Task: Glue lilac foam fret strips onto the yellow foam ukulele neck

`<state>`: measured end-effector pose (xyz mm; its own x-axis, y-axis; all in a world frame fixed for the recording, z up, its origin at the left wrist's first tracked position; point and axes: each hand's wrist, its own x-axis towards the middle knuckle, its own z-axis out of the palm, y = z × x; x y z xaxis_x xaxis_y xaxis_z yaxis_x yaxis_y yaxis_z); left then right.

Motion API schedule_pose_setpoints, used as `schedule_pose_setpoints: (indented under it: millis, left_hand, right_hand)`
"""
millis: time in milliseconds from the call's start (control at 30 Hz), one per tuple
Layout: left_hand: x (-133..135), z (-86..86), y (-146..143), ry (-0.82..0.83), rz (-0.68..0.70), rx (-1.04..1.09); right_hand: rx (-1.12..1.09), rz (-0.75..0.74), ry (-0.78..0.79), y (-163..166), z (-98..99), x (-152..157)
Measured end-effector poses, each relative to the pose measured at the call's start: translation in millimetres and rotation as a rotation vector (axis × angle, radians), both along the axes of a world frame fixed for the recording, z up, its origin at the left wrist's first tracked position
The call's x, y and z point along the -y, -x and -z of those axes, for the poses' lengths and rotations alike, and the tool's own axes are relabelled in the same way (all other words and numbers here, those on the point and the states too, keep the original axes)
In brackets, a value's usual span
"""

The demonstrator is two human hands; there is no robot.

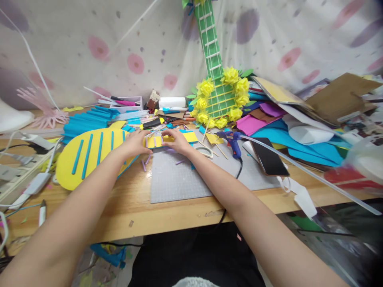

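A yellow strip point(190, 137) with blue edges and short purple crosspieces lies across the back of the grey cutting mat. It looks like the neck of the yellow body point(68, 167), which has blue bars and lies at the left. My left hand point(136, 142) grips the strip near the body, thumb toward me. From the right, my right hand point(176, 141) pinches a small purple stick point(162, 140) against the strip. Loose purple sticks point(144, 166) lie just below my left hand. A blue hot glue gun point(233, 142) rests on the mat to the right.
A green paper guitar point(214, 71) with yellow flowers leans on the back curtain. At the right are a phone point(269, 156), coloured sheets point(314, 139) and a clear plastic rod point(314, 175). A tape ring point(204, 152) lies by my right wrist. Power strip point(14, 179) and cables are left.
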<state>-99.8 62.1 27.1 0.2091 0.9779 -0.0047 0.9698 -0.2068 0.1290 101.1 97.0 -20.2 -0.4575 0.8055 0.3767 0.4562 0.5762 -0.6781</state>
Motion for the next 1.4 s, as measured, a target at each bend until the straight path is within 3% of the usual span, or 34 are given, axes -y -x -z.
schedule_pose_setpoints:
  millis: [967,1400]
  left_hand:
    - [0.6,1.5,0.4,0.030,0.002,0.032]
    - [2.4,-3.2,-1.9,0.065,-0.011,0.062]
  right_hand:
    - [0.064,-0.004,-0.048,-0.2,2.5,-3.2]
    - [0.134,0.015,-0.035,0.8,-6.9,2.0]
